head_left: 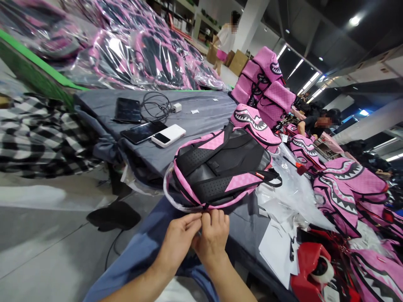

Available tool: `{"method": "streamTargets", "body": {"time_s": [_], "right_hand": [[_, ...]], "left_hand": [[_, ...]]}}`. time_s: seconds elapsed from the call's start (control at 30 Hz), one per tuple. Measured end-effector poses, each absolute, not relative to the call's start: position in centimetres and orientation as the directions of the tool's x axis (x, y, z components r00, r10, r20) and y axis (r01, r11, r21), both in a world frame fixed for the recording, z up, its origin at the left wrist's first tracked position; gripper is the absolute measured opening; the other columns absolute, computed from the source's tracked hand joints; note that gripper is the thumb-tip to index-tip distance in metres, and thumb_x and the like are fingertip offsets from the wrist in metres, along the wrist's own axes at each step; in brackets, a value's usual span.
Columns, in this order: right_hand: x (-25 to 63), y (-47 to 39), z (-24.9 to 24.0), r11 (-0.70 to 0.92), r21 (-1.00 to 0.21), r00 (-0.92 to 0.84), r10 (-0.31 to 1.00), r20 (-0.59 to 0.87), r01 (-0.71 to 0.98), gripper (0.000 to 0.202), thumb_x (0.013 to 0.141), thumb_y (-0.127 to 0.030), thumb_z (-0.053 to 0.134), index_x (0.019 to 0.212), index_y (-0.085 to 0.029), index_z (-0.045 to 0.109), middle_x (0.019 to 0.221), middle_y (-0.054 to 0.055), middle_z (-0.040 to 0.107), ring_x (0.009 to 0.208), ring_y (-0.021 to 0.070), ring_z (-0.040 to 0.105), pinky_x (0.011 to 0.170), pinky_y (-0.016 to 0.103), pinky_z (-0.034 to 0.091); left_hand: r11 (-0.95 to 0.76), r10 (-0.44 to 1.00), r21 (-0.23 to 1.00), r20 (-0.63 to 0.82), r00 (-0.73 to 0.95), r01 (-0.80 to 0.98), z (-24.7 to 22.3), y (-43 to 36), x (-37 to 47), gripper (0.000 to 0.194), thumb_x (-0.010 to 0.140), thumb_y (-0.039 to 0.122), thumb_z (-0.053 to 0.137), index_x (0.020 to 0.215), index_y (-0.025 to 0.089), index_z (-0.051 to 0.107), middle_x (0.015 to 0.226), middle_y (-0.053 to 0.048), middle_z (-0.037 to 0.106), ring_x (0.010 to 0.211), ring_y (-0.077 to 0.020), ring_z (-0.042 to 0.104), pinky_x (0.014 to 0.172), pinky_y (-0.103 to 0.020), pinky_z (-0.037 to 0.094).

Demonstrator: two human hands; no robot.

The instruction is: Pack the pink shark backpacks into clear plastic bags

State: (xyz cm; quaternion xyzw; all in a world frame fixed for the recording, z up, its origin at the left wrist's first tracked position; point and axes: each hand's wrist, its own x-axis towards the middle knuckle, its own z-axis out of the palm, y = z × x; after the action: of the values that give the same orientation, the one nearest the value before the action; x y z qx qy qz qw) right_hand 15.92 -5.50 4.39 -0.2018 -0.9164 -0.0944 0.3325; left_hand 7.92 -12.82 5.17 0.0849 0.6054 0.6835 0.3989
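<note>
Pink-and-black backpack with padded black straps (220,167) is lying straps-up at the near edge of the grey cloth-covered table (201,107). Left hand (214,228) and right hand (182,235) are right together at its near end, fingers bent and bunched at the rim; can't tell what they're pinching, if anything. White power bank (168,135) sits near it, next to dark phones (143,131). Farther out, plastic-wrapped pink bags (160,61) are piled up.
</note>
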Motion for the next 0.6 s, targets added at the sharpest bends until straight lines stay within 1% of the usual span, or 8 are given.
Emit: {"method": "streamTargets", "body": {"time_s": [0.1,0.2,0.27,0.33,0.4,0.43,0.5,0.6], "right_hand": [[16.0,-5.0,4.0,0.889,-0.017,-0.652,0.347,0.674,0.457,0.034,0.104,-0.025,0.041,0.072,-0.022,0.054,0.070,0.004,0.055,0.069,0.0219,0.043,0.064,0.036,0.028],[16.2,-4.8,3.9,0.889,-0.115,-0.643,0.405,0.650,0.444,0.031,0.105,-0.024,0.044,0.076,-0.022,0.055,0.073,0.002,0.059,0.071,0.0206,0.047,0.066,0.034,0.029],[16.5,-4.7,4.1,0.874,-0.230,-0.645,0.473,0.600,0.428,0.028,0.105,-0.024,0.046,0.079,-0.021,0.057,0.078,0.002,0.063,0.075,0.0200,0.051,0.068,0.033,0.031],[16.7,-4.6,4.4,0.833,-0.381,-0.635,0.552,0.540,0.400,0.024,0.103,-0.024,0.050,0.081,-0.021,0.059,0.079,0.002,0.065,0.076,0.0191,0.054,0.069,0.031,0.034],[17.0,-4.4,4.7,0.773,-0.515,-0.619,0.619,0.484,0.370,0.021,0.100,-0.024,0.054,0.080,-0.021,0.061,0.076,0.000,0.065,0.074,0.0181,0.056,0.070,0.030,0.036],[17.0,-4.3,4.8,0.747,-0.559,-0.614,0.640,0.462,0.360,0.020,0.098,-0.024,0.056,0.079,-0.021,0.062,0.075,0.000,0.065,0.073,0.0178,0.056,0.069,0.029,0.037],[17.2,-4.1,5.0,0.716,-0.600,-0.611,0.664,0.431,0.356,0.020,0.096,-0.025,0.057,0.078,-0.021,0.065,0.073,0.000,0.066,0.073,0.0178,0.057,0.070,0.029,0.038],[17.3,-4.0,5.1,0.702,-0.618,-0.607,0.676,0.418,0.355,0.019,0.094,-0.026,0.057,0.079,-0.021,0.068,0.074,0.001,0.068,0.074,0.0184,0.059,0.071,0.030,0.039]], "left_hand": [[0.038,0.656,0.930,-0.299,-0.693,-0.365,4.9,-14.4,7.9,0.044,0.059,0.055,0.077,0.088,0.022,0.082,0.100,-0.008,0.081,0.098,-0.0296,0.074,0.094,-0.038,0.058],[0.008,0.627,0.920,-0.309,-0.715,-0.391,3.6,-14.7,7.7,0.045,0.066,0.059,0.075,0.090,0.021,0.080,0.099,-0.009,0.081,0.100,-0.0291,0.073,0.100,-0.040,0.055],[-0.020,0.636,0.884,-0.349,-0.688,-0.467,2.4,-13.9,7.8,0.048,0.066,0.060,0.074,0.092,0.020,0.079,0.104,-0.010,0.080,0.109,-0.0307,0.070,0.107,-0.042,0.051],[-0.050,0.669,0.847,-0.365,-0.648,-0.529,1.3,-12.6,8.3,0.051,0.067,0.060,0.073,0.096,0.019,0.077,0.110,-0.010,0.079,0.117,-0.0321,0.067,0.111,-0.045,0.047],[-0.070,0.683,0.837,-0.357,-0.637,-0.543,0.3,-11.3,8.9,0.051,0.067,0.061,0.070,0.095,0.019,0.077,0.112,-0.011,0.079,0.117,-0.0328,0.067,0.112,-0.046,0.046],[-0.077,0.689,0.840,-0.345,-0.637,-0.538,0.0,-10.9,9.2,0.050,0.066,0.060,0.070,0.094,0.019,0.077,0.112,-0.011,0.079,0.117,-0.0329,0.067,0.112,-0.046,0.046],[-0.094,0.709,0.842,-0.319,-0.629,-0.532,-0.4,-10.6,9.4,0.047,0.065,0.059,0.071,0.093,0.021,0.077,0.112,-0.010,0.079,0.117,-0.0327,0.067,0.112,-0.045,0.046],[-0.107,0.776,0.804,-0.300,-0.555,-0.585,-0.1,-11.0,9.1,0.043,0.062,0.049,0.078,0.093,0.019,0.077,0.108,-0.010,0.079,0.110,-0.0314,0.070,0.107,-0.045,0.049]]}}
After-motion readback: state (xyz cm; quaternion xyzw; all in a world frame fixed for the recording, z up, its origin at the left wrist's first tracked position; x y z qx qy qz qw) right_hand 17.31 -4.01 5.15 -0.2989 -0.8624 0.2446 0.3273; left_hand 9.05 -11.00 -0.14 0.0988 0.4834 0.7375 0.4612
